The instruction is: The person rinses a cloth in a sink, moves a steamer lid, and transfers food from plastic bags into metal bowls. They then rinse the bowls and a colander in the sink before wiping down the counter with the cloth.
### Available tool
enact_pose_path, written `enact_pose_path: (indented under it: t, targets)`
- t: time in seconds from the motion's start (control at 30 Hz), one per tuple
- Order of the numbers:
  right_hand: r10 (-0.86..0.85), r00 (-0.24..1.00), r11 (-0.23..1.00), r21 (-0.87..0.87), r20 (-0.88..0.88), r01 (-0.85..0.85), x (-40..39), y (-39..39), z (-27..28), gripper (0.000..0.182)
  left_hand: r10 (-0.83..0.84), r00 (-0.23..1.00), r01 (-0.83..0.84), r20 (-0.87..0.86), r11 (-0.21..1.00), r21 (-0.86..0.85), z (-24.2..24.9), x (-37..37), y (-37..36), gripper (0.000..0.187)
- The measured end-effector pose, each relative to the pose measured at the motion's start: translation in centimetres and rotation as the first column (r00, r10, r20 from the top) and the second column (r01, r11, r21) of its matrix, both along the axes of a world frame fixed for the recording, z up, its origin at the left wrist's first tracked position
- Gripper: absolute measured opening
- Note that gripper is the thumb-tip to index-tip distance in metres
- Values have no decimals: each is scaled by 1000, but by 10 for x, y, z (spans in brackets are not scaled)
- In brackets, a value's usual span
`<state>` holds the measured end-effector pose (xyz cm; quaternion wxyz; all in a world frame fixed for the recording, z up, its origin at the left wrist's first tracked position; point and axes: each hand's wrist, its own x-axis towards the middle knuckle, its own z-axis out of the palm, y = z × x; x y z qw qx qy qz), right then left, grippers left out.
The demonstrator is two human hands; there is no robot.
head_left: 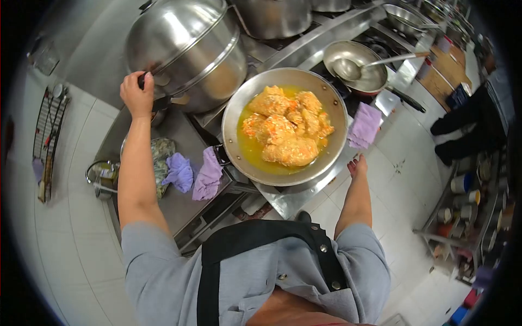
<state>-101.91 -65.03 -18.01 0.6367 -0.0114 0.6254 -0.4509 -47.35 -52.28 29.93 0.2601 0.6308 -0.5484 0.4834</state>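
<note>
At the left, my left hand point(137, 95) is closed around a black handle at the side of a large steel pot with a domed lid point(174, 27). Before me, a wide metal pan point(231, 146) holds golden fried chicken pieces point(293, 149) in yellow oil or liquid. A purple cloth point(206, 176) is draped at the pan's left handle. Below another purple cloth point(365, 125) at the pan's right side, my right hand point(357, 164) hangs with its fingers apart and nothing in it.
A wok point(331, 53) with a ladle point(348, 69) in it sits on the back right burner. On the left counter lie a crumpled purple cloth point(178, 173) and a filled plastic bag point(163, 149). Another person's dark-clothed legs point(473, 127) and a loaded shelf point(435, 239) are at the right.
</note>
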Motion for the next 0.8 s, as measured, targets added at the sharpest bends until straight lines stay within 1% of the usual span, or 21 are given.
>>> enact_pose_path:
  t: [0.07, 0.1, 0.23, 0.3, 0.5, 0.53, 0.6, 0.73, 0.8]
  targets:
    - [121, 989, 976, -191, 85, -103, -1, -5, -15, 53, 37, 999, -37, -13, 999, 1, 0, 2, 0, 21]
    - [66, 996, 983, -173, 68, -53, 2, -6, -15, 54, 34, 999, -34, -18, 999, 1, 0, 1, -1, 21]
    - [97, 995, 982, -166, 13, -94, 3, -3, -7, 52, 31, 998, -31, -52, 1000, 2, -1, 0, -1, 22]
    - [87, 996, 967, -237, -20, -89, 4, -2, -6, 50, 37, 998, -37, -55, 999, 1, -1, 1, -1, 22]
    - [171, 984, 959, -223, -38, -176, -1, -4, -12, 49, 70, 995, -70, -68, 998, 2, -3, 1, -2, 21]
    - [177, 983, 958, -221, -41, -181, 0, -4, -8, 49, 51, 997, -51, -63, 999, 1, -2, 2, -2, 21]
    - [137, 991, 965, -226, 4, -132, 2, -3, -2, 48, 41, 997, -41, -60, 999, 1, -2, 4, -1, 21]
    - [111, 994, 969, -221, -17, -112, 6, -1, 6, 47, 43, 998, -43, -54, 999, 3, -2, 3, -2, 22]
    - [105, 994, 967, -232, 1, -102, 7, 0, 9, 47, 48, 997, -48, -58, 999, 2, -2, 4, -2, 22]
